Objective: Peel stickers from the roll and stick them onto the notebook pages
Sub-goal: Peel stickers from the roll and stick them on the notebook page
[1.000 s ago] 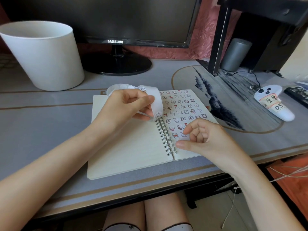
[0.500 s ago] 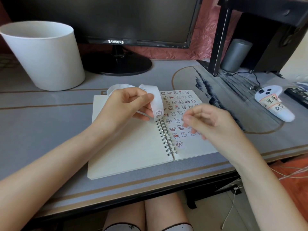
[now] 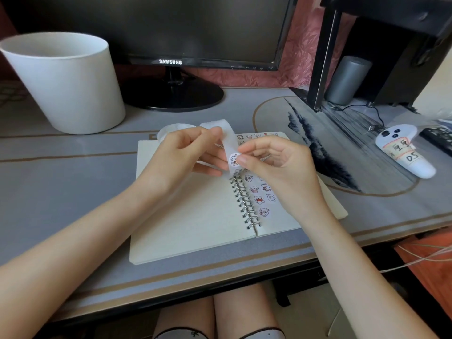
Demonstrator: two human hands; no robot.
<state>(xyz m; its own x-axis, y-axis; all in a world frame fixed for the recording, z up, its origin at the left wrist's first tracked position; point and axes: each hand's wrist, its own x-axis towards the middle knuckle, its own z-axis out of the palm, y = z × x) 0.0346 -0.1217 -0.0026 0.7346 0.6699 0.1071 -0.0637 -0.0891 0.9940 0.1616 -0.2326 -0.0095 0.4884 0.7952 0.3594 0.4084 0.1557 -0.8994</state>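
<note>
Lifted off the notebook (image 3: 190, 216) page, right grip (image 3: 276, 167) now pinches a sticker (image 3: 233, 159) on the strip (image 3: 228, 135) that left grip (image 3: 181, 157) holds pinched just beside it.

White capitals reading SAMSUNG stand on the lower bezel of the monitor (image 3: 183, 28), in the upper middle of the frame. At the right edge, a white controller (image 3: 396, 137) carries a taped paper label (image 3: 402, 152) with handwriting. The black letters DS on the label's lower part are clear, while the characters above them are too blurred to read. The stickers (image 3: 259, 199) on the notebook (image 3: 190, 228) page and the sticker (image 3: 234, 159) on the strip (image 3: 230, 143) at centre show only small cartoon animals, with no legible words.
</note>
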